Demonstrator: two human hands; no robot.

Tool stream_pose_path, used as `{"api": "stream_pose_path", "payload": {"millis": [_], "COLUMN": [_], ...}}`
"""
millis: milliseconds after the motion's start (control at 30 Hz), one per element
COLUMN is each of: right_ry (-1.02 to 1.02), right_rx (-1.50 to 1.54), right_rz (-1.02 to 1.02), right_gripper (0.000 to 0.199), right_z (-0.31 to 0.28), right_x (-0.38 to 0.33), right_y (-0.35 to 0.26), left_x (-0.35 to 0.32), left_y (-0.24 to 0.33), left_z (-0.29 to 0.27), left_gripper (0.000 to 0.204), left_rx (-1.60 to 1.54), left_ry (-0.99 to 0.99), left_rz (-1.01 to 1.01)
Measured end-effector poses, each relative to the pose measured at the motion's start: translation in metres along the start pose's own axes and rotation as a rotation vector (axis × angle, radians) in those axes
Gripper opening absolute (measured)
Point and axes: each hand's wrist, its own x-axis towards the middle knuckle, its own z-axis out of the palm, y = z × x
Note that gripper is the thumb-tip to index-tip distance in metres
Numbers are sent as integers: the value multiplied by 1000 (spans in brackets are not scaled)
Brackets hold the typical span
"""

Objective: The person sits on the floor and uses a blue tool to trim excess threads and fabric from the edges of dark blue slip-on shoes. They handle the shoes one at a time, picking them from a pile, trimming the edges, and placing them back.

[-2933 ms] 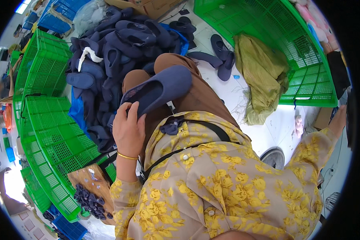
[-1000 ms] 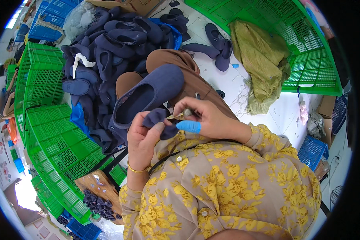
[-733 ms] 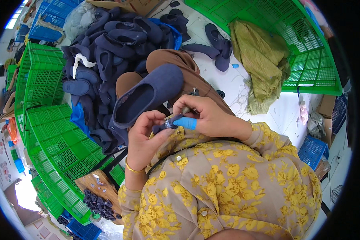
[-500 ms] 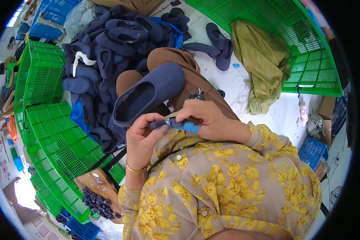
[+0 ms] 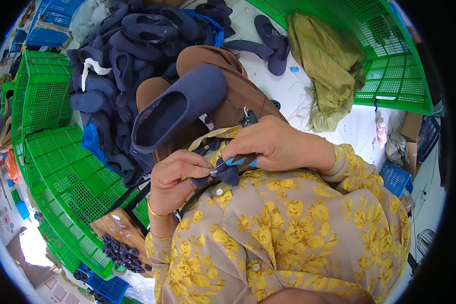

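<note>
My left hand (image 5: 176,177) pinches a small dark blue fabric bow (image 5: 228,174) with a shiny bit at its middle, held just above my lap. Close against the bow, my right hand (image 5: 278,144) is closed, thumb and fingertips pressed together on a thin strand, needle or thread; which one is too fine to tell. Blue wrapping (image 5: 242,161) shows around a finger of that hand. Beyond both hands, a dark blue slipper (image 5: 197,96) rests on my brown-trousered legs, its opening toward the left. More small dark bows (image 5: 207,147) lie in the cloth on my lap.
A big heap of dark blue slippers (image 5: 131,66) lies ahead to the left, beside green crates (image 5: 76,187). A wooden board (image 5: 114,223) with many small bows (image 5: 121,253) is at my left. Ahead right are loose slippers (image 5: 277,61), an olive sack (image 5: 324,66) and another green crate (image 5: 395,83).
The bow has turned and now hangs spread below my fingertips. My right hand has shifted slightly over it, and my left hand has dropped a little. The whole view has shifted slightly.
</note>
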Motion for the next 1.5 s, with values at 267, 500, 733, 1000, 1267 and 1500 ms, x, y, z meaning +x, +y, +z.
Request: {"api": "stream_pose_path", "payload": {"millis": [267,500,733,1000,1267,1500], "right_ry": [-135,-137,-173,-186,-132,-50], "right_rx": [-10,-70,-100,-160,11,146], "right_rz": [-36,-69,-86,-124,-64,-13], "right_gripper": [43,35,28,25,37,45], "right_z": [-9,-10,-15,-14,-2,15], "right_x": [-3,-4,-5,-4,-9,-15], "right_y": [-9,-13,-13,-9,0,12], "left_x": [1,1,3,2,-7,-15], "left_y": [6,1,-3,-9,-18,-27], "left_z": [-1,-1,-1,1,17,28], "left_gripper": [23,25,25,24,15,15], "left_rx": [9,-60,-74,-91,-243,-391], "left_ry": [-69,-108,-115,-82,56,146], "left_rz": [18,17,15,8,-109,-242]}}
